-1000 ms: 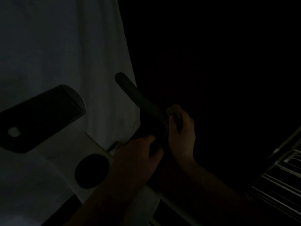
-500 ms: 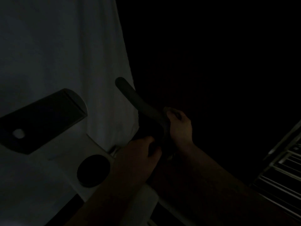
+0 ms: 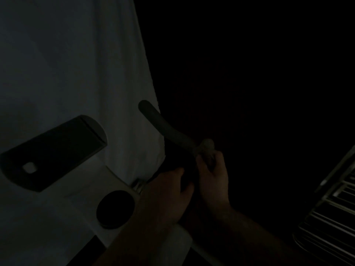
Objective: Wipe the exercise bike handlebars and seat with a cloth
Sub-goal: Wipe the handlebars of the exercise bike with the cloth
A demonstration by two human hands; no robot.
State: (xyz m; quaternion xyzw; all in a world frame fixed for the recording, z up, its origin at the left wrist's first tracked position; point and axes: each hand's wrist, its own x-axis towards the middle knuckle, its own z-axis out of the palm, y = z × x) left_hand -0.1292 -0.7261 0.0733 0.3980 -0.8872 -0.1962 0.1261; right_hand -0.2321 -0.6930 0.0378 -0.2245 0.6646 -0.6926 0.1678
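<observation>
The scene is very dark. A dark padded handlebar (image 3: pixel 165 127) of the exercise bike slants from upper left down to the right. My right hand (image 3: pixel 213 179) grips a small pale cloth (image 3: pixel 206 145) wrapped round the handlebar's lower part. My left hand (image 3: pixel 167 194) curls round the dark bar just below and left of it. The seat is not in view.
The bike's dark console (image 3: pixel 51 152) with a small pale button lies at left, above a round black knob (image 3: pixel 115 208) on the white frame (image 3: pixel 86 189). A pale wall or sheet fills the left. A metal rack (image 3: pixel 334 204) stands at right.
My right hand with the cloth has slid a little up along the handlebar. My left hand has kept its hold on the bar.
</observation>
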